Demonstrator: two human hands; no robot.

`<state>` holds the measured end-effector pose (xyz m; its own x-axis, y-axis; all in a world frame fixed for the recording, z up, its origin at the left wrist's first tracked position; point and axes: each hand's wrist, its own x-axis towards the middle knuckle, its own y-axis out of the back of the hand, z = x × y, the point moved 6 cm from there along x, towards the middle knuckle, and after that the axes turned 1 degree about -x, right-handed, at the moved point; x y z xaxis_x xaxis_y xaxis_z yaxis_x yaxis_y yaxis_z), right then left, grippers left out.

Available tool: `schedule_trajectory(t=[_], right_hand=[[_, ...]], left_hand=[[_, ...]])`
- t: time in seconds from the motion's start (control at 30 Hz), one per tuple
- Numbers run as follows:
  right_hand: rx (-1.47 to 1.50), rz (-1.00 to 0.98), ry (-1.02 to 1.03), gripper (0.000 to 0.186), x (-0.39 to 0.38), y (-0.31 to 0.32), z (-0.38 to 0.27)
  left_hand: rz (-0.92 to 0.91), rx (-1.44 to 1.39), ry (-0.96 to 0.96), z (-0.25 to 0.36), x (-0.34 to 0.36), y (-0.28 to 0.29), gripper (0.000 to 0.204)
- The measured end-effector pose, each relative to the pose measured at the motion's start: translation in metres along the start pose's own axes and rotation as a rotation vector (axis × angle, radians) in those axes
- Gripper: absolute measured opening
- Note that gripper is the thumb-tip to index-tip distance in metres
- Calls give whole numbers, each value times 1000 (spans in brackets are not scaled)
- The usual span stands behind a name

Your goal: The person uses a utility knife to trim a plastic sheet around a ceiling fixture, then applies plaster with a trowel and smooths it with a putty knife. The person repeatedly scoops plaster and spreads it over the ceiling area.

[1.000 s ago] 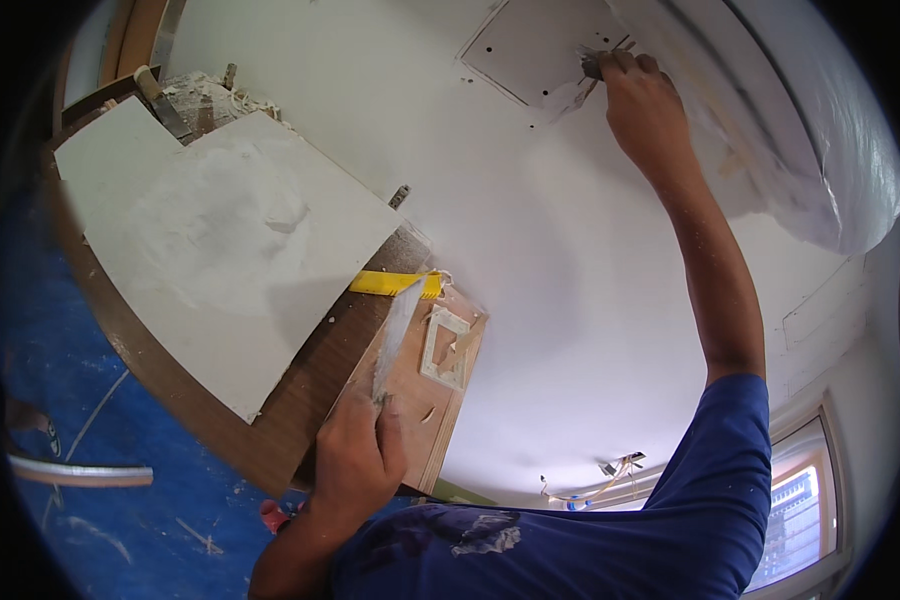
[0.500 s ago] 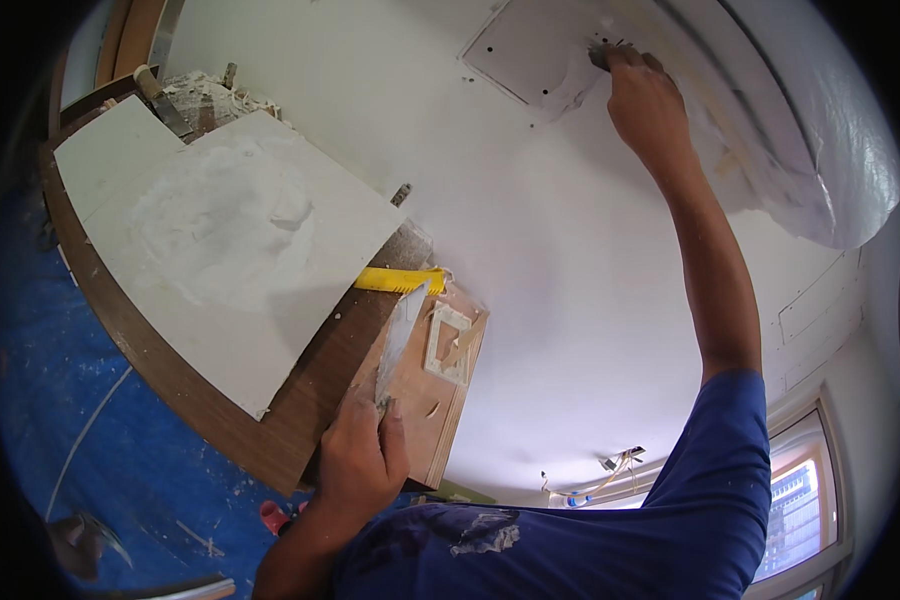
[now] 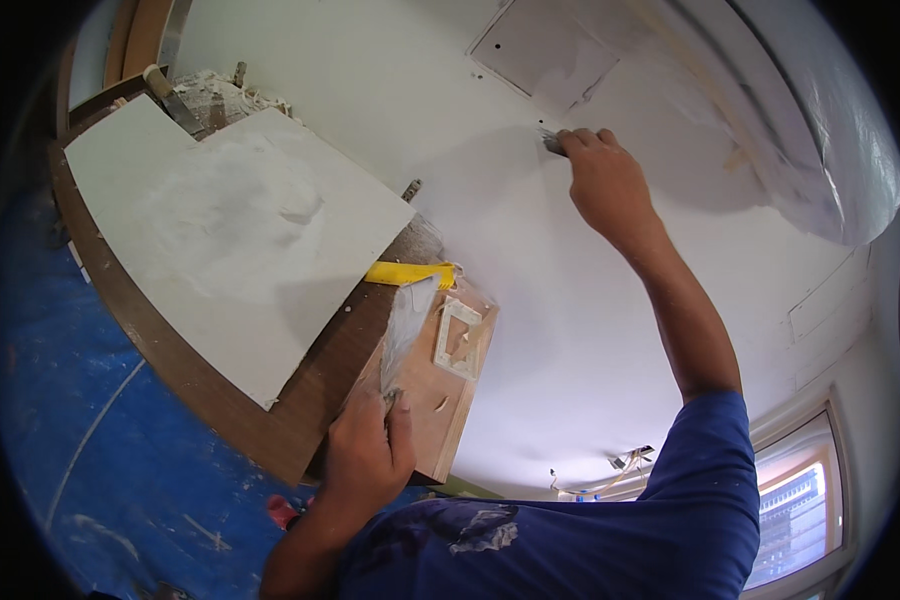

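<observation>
From where I stand, the person's right hand (image 3: 610, 190) has its fingers curled round a small scraper with a dull grey, plaster-smeared blade (image 3: 553, 143), pinching it near the base; the thumb is mostly hidden from me. The blade is up against or just off the smooth white wall (image 3: 530, 290); I can't tell whether its edge touches. The left hand (image 3: 367, 450), lower down, pinches a broad, tapering, whitish-streaked blade (image 3: 407, 325) between thumb and fingers, pointing up and away from the body.

That broad blade's tip overlaps a flat yellow plastic strip (image 3: 400, 274), though contact is unclear. Under it sits a light-brown plywood box (image 3: 425, 410) bearing a cream rectangular frame (image 3: 457, 367). Beside that, a dark-brown wooden table (image 3: 310, 410) carries a large white board (image 3: 255, 340) with a powdery white heap (image 3: 235, 205) on it. Above the right hand is a square panel (image 3: 540, 50) set in the wall, and clear plastic sheeting (image 3: 850, 180) hangs to the right.

Too steep a tilt of the small scraper could score the wall; loose filler could drop from either blade; a leftward swing of the broad blade could nudge the yellow strip or clip the board's edge.

I can read no brand, label or lettering anywhere; the pale blotch on the blue shirt (image 3: 590, 540) forms no words I can make out.
</observation>
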<state>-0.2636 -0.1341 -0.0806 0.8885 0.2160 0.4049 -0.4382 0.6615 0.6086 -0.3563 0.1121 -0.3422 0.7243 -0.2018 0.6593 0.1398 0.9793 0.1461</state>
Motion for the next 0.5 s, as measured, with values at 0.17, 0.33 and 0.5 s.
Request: schedule_trajectory(t=[0.17, 0.33, 0.5], right_hand=[[944, -98, -214, 40, -49, 36, 2], [1430, 266, 277, 52, -116, 52, -39], [1123, 171, 267, 60, -128, 27, -44]], left_hand=[[-180, -1022, 536, 7, 25, -9, 30], [-407, -1510, 674, 29, 46, -23, 39], [-501, -1374, 620, 42, 50, -24, 38]])
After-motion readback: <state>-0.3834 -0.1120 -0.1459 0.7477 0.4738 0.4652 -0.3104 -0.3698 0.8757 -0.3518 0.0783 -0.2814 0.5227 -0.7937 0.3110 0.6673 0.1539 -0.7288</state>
